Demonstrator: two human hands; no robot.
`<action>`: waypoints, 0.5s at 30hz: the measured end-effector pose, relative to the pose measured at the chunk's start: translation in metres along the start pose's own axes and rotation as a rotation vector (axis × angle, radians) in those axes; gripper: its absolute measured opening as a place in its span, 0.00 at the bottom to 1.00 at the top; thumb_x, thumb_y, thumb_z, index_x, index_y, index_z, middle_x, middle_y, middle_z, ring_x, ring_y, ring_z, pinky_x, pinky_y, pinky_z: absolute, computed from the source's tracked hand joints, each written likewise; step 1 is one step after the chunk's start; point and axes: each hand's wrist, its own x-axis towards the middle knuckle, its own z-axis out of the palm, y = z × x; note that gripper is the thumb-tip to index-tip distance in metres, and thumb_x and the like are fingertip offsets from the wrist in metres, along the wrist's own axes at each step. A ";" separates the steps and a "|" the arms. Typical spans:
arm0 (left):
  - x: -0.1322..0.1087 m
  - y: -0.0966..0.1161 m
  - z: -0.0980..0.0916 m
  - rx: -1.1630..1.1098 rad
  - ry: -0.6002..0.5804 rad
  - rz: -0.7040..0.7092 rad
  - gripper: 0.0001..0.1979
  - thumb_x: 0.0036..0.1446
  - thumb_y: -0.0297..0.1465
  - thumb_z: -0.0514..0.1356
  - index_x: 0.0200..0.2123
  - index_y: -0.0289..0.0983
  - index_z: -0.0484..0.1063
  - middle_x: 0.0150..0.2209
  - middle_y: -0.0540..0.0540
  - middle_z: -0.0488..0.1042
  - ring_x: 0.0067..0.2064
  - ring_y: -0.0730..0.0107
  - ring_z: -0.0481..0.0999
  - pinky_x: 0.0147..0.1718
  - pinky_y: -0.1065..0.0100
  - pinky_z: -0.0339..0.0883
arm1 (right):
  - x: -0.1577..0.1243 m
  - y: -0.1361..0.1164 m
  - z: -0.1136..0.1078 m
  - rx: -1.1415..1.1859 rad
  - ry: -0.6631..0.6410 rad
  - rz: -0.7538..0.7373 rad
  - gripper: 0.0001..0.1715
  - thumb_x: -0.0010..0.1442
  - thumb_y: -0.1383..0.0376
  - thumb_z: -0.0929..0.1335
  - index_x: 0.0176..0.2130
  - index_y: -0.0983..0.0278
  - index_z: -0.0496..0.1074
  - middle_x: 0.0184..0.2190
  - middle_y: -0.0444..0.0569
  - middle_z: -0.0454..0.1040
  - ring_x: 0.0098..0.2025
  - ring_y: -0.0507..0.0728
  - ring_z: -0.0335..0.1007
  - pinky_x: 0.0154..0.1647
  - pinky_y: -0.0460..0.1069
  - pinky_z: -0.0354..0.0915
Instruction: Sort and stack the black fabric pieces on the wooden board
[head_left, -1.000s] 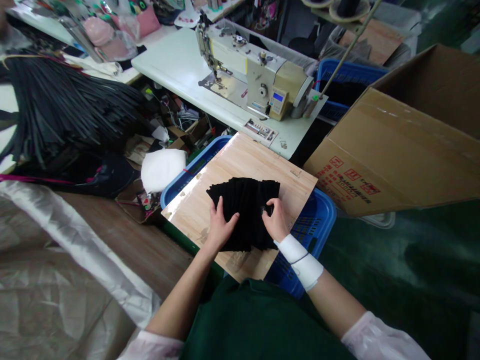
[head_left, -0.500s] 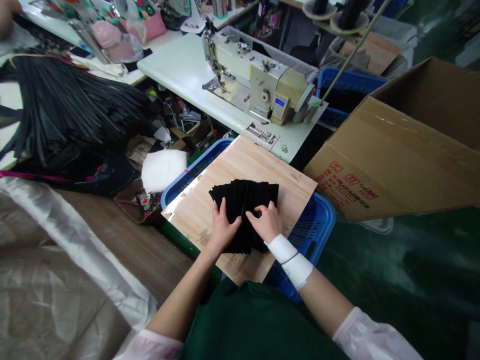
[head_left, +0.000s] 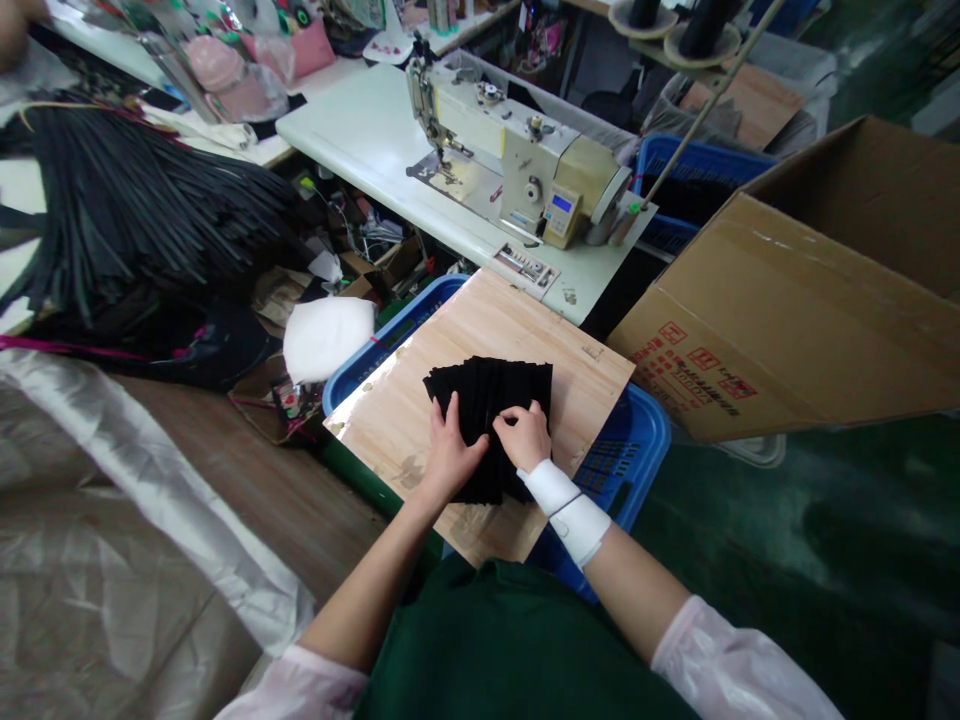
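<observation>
A fanned pile of black fabric pieces (head_left: 480,390) lies on a square wooden board (head_left: 390,420) in front of me. My left hand (head_left: 451,455) rests on the pile's left part, fingers spread and thumb pointing toward the middle. Over the right part, my right hand (head_left: 525,436) has thumb and forefinger pinched together on the black fabric. Its other fingers are curled. How many layers the pinch takes in cannot be made out. A white wrap covers the right wrist (head_left: 566,512).
The board sits across a blue plastic basket (head_left: 637,450). Beyond it stands a sewing machine (head_left: 540,160) on a pale table (head_left: 337,120). A large open cardboard box (head_left: 795,310) is at right. Black strips (head_left: 142,200) hang at left, near a white padded item (head_left: 328,338).
My right hand has moved slightly left and closed its thumb and forefinger into a tighter pinch. The pile's right edge has shifted slightly inward. My left hand has shifted slightly right.
</observation>
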 end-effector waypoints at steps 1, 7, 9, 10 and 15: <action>0.000 0.000 0.000 0.004 0.003 0.002 0.45 0.49 0.34 0.64 0.67 0.35 0.49 0.69 0.30 0.41 0.71 0.44 0.42 0.67 0.47 0.45 | 0.001 0.003 0.001 0.014 0.011 0.004 0.10 0.56 0.62 0.67 0.32 0.61 0.78 0.49 0.55 0.67 0.53 0.63 0.65 0.49 0.55 0.66; -0.001 -0.001 0.000 0.019 0.044 0.013 0.47 0.49 0.39 0.65 0.67 0.34 0.48 0.68 0.30 0.43 0.70 0.43 0.44 0.67 0.48 0.46 | 0.010 0.027 -0.003 0.101 0.052 0.018 0.10 0.55 0.63 0.66 0.31 0.63 0.76 0.44 0.55 0.70 0.48 0.61 0.70 0.55 0.54 0.63; -0.001 -0.001 0.000 0.017 0.054 0.018 0.48 0.47 0.43 0.67 0.67 0.36 0.49 0.68 0.31 0.43 0.70 0.42 0.44 0.66 0.47 0.47 | 0.009 0.030 -0.006 0.117 0.050 0.007 0.11 0.56 0.62 0.65 0.31 0.63 0.76 0.44 0.55 0.71 0.48 0.61 0.70 0.56 0.54 0.62; -0.001 -0.001 0.001 0.017 0.060 0.020 0.49 0.47 0.43 0.67 0.67 0.36 0.49 0.68 0.32 0.43 0.70 0.42 0.44 0.66 0.46 0.47 | 0.008 0.029 -0.007 0.120 0.050 0.004 0.12 0.57 0.61 0.64 0.31 0.63 0.76 0.45 0.55 0.71 0.49 0.61 0.69 0.56 0.55 0.62; -0.002 0.003 0.005 0.027 0.065 0.032 0.50 0.46 0.42 0.68 0.67 0.36 0.49 0.69 0.30 0.42 0.70 0.41 0.43 0.66 0.45 0.47 | -0.001 0.016 -0.008 0.055 0.014 -0.001 0.25 0.54 0.45 0.68 0.34 0.64 0.76 0.48 0.60 0.68 0.56 0.67 0.64 0.55 0.58 0.62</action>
